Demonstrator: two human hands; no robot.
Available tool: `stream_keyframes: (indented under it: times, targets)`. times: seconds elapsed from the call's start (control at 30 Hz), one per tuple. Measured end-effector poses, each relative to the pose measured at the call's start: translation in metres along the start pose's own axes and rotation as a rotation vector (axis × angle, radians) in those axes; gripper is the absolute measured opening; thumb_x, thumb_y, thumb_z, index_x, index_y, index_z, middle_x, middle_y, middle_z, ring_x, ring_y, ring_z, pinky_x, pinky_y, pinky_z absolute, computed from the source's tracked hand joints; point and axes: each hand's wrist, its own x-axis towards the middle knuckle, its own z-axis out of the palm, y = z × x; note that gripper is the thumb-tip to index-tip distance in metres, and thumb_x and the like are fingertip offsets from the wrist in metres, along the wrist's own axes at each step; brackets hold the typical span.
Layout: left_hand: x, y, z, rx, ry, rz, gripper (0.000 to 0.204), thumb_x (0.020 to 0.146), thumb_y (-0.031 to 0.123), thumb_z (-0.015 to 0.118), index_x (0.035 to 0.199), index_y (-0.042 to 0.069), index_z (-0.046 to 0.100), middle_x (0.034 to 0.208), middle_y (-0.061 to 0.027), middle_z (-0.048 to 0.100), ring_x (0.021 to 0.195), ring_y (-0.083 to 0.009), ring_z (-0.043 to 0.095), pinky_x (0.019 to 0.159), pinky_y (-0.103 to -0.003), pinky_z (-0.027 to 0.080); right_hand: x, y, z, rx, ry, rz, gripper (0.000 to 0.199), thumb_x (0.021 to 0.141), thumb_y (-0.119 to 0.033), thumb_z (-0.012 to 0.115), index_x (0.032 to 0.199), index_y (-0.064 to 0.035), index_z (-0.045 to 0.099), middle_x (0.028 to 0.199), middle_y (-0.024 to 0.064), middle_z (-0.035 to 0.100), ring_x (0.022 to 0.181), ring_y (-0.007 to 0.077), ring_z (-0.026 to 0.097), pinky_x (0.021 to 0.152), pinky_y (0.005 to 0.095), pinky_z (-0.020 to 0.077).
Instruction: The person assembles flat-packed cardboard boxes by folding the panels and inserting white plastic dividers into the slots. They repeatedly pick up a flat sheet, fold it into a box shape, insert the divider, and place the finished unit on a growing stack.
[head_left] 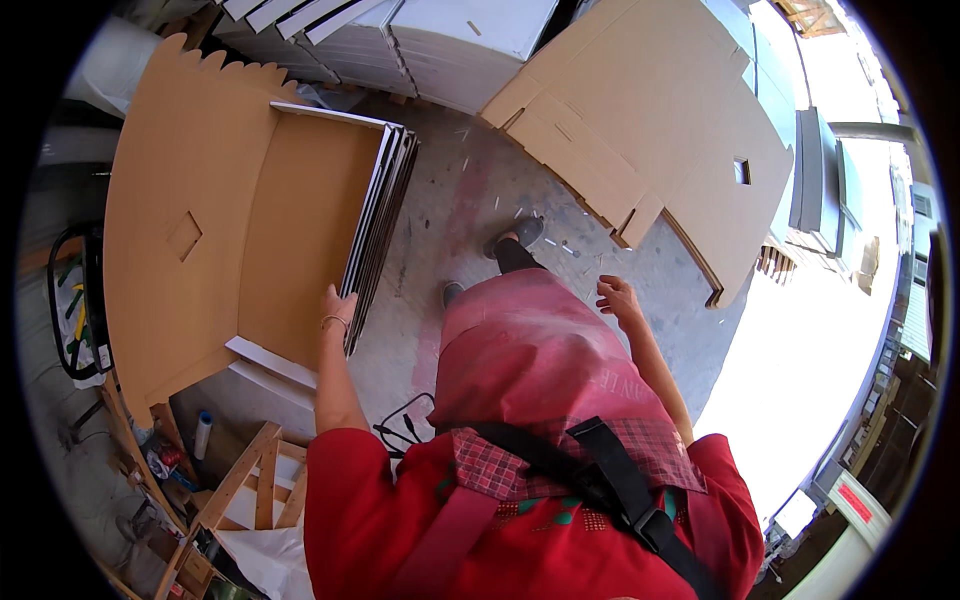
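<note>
At the left stands a brown cardboard display tray (310, 185) with a tall scalloped back panel (175, 190) and a diamond-shaped cutout. Its front side shows several white-edged layers (378, 215) nested close together. My left hand (340, 306) is closed on the near end of that layered front edge. The undersides of its fingers are hidden. My right hand (618, 298) hangs in front of the apron on the right, its fingers loosely curled and apart, with nothing in them. A large flat cardboard sheet (650, 110) with slots and a small square hole lies ahead of it.
White stacks of sheets (465, 50) stand at the back. Small white scraps (570, 247) litter the concrete floor (440, 190) around my shoes. A wooden frame (265, 480) and a black cable (400, 425) lie near the lower left. Bright daylight enters at the right.
</note>
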Motion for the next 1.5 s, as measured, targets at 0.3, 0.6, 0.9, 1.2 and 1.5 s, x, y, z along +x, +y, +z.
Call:
stream_keyframes:
  times: [0.3,0.6,0.9,1.2,1.5]
  targets:
    - [-0.026,0.245,0.014,0.057,0.327,0.865,0.053,0.084,0.023,0.07,0.129,0.0,0.053,0.124,-0.0218,0.055,0.115,-0.0396,0.052,0.098,-0.048,0.042,0.098,0.027,-0.049,-0.059,0.507,-0.053,0.056,0.089,-0.037,0.065,0.135,-0.0067,0.055,0.115,0.0158,0.066,0.09,0.0269,0.066,0.078,0.0369,0.0521]
    - [0.026,0.526,0.061,0.181,0.177,1.153,0.057,0.085,0.028,0.069,0.13,-0.002,0.052,0.128,-0.0237,0.053,0.118,-0.04,0.051,0.1,-0.047,0.043,0.174,-0.04,-0.107,-0.182,0.759,-0.061,0.054,0.084,-0.034,0.066,0.128,-0.0042,0.061,0.105,0.0166,0.069,0.098,0.0289,0.065,0.088,0.0369,0.0488]
    - [-0.12,0.533,0.175,0.453,-0.326,1.516,0.057,0.088,0.039,0.066,0.133,0.006,0.054,0.141,-0.0238,0.042,0.134,-0.0407,0.037,0.112,-0.05,0.031,0.181,-0.079,-0.118,0.148,0.577,0.113,0.042,0.082,-0.028,0.066,0.112,0.0007,0.068,0.101,0.014,0.071,0.094,0.0217,0.065,0.083,0.0332,0.0484]
    - [-0.005,0.587,0.087,0.205,0.43,1.174,0.051,0.089,0.038,0.066,0.126,0.004,0.058,0.125,-0.0206,0.055,0.118,-0.0366,0.051,0.103,-0.046,0.039,0.167,-0.107,-0.132,0.232,0.566,0.182,0.041,0.08,-0.026,0.07,0.112,-0.0007,0.069,0.102,0.0131,0.071,0.095,0.0219,0.067,0.08,0.0328,0.0511]
    - [0.104,0.662,-0.014,-0.199,-0.625,0.436,0.02,0.088,0.022,0.07,0.087,0.005,0.058,0.081,-0.0049,0.066,0.073,-0.0165,0.064,0.071,-0.03,0.052,0.114,-0.116,-0.19,1.344,0.177,-0.066,0.014,0.085,0.004,0.064,0.097,-0.0002,0.06,0.088,0.01,0.067,0.073,0.0188,0.068,0.063,0.0318,0.0582]
